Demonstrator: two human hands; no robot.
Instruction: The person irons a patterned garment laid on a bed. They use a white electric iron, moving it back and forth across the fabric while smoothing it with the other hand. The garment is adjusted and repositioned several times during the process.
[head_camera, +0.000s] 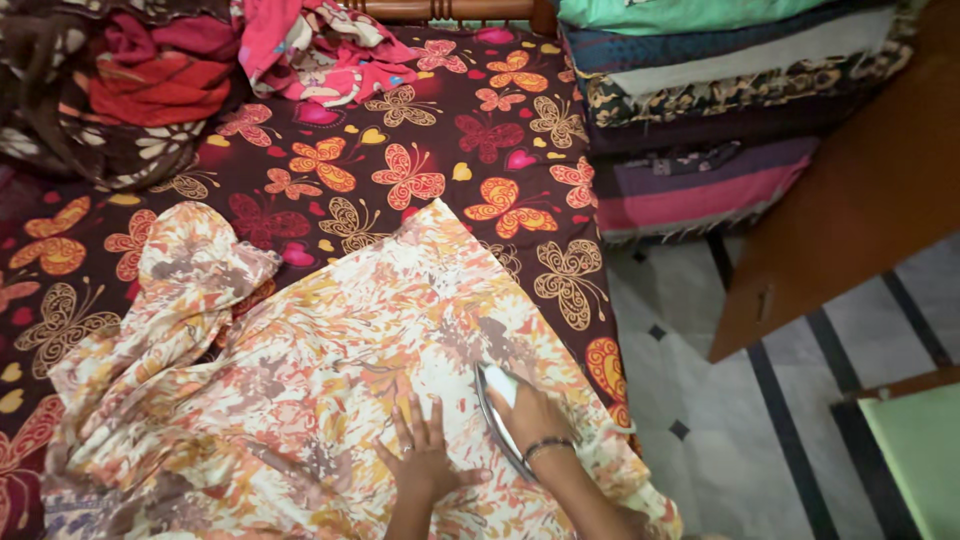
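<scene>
A cream cloth with an orange and brown floral print lies spread over a bed covered by a dark maroon butterfly-print sheet. My left hand rests flat on the cloth, fingers apart, a ring on one finger. Just to its right, my right hand, wearing a dark bangle, grips the handle of a white and grey clothes iron standing on the cloth near the bed's right edge. The cloth's left part is bunched and wrinkled.
A heap of red, pink and dark clothes lies at the bed's far left. Stacked folded blankets sit at the far right. A wooden door panel and a tiled floor lie to the right, with a green surface at the corner.
</scene>
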